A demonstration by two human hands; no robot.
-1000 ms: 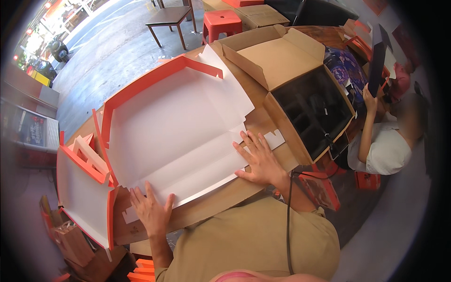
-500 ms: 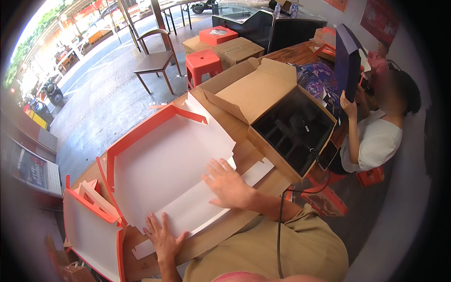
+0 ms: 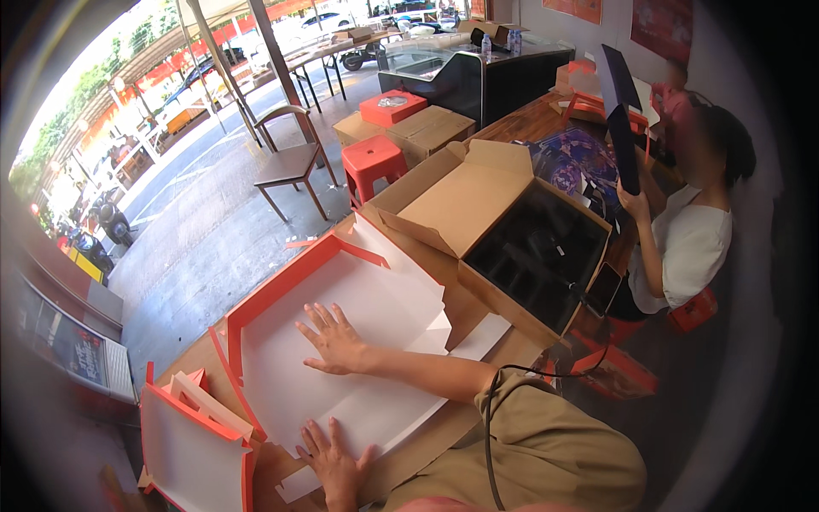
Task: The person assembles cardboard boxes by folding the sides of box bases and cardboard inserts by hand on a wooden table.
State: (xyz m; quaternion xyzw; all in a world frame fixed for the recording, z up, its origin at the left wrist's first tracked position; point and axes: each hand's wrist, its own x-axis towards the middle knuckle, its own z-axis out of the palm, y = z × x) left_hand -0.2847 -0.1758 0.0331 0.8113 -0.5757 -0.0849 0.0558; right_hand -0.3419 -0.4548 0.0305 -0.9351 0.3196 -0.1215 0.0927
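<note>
A large flat white box blank with orange edges (image 3: 281, 282) lies spread on a table covered with brown cardboard (image 3: 473, 299). My right hand (image 3: 337, 337) presses flat on the middle of the white sheet, fingers spread. At the sheet's near edge my left hand (image 3: 333, 461) also lies flat, fingers apart. Neither hand grips anything.
Folded orange and white box pieces (image 3: 192, 444) are stacked at the lower left. An open brown carton (image 3: 478, 196) with dark contents stands to the right. Beyond it a seated person (image 3: 687, 239) holds up a dark flat box (image 3: 618, 119). An orange stool (image 3: 375, 162) and a wooden chair (image 3: 294, 162) stand on the floor behind.
My right hand has slid from the sheet's right edge to its middle. My left hand stays at the near edge. The view has tilted up.
</note>
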